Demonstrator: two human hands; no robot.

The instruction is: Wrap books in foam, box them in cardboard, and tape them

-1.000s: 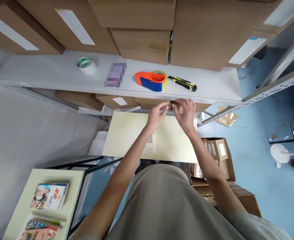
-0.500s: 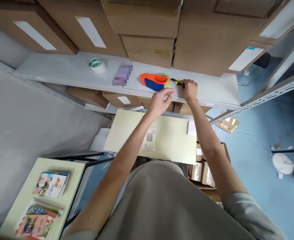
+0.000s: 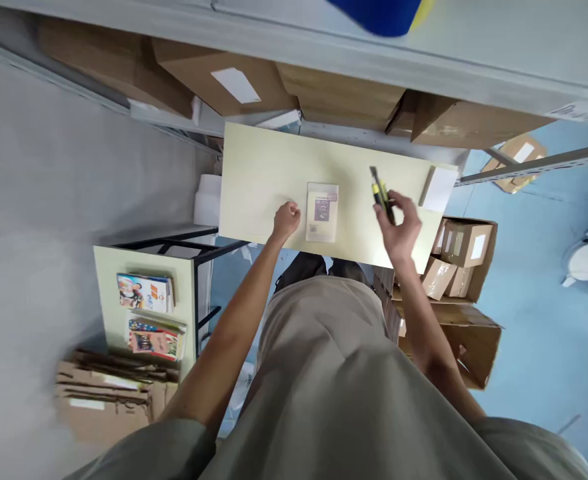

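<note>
Table: a pale yellow table (image 3: 269, 173) stands below the grey shelf (image 3: 474, 67), with the person's torso at its near edge.
Boxes: brown cardboard boxes (image 3: 344, 100) sit under the shelf at the table's far edge; more open boxes (image 3: 467, 243) lie on the blue floor to the right.
Side table: a second small table (image 3: 109, 267) at the left carries colourful books (image 3: 144, 292).
Packet: a small flat packet (image 3: 322, 212) lies near the middle of the yellow table, between the two hands.
Right hand: the right hand (image 3: 400, 230) is raised over the table's right part, its fingers (image 3: 408, 203) curled round the utility knife.
Knife: the yellow and black utility knife (image 3: 381, 195) sticks up out of the grip toward the shelf, right of the packet and apart from it.
Left hand: the left hand (image 3: 287, 220) is closed in a loose fist, empty as far as shown, resting at the table just left of the packet; whether it touches the packet is unclear.
Hard to see: the knife's lower end is hidden in the palm, and its blade state is too small to read. The blue tape dispenser (image 3: 379, 8) is cut off by the top edge.
Change: half a second ago the right hand was on the shelf at the knife and the left hand hovered beside the dispenser; both have come down to the table, and the knife has left the shelf.
</note>
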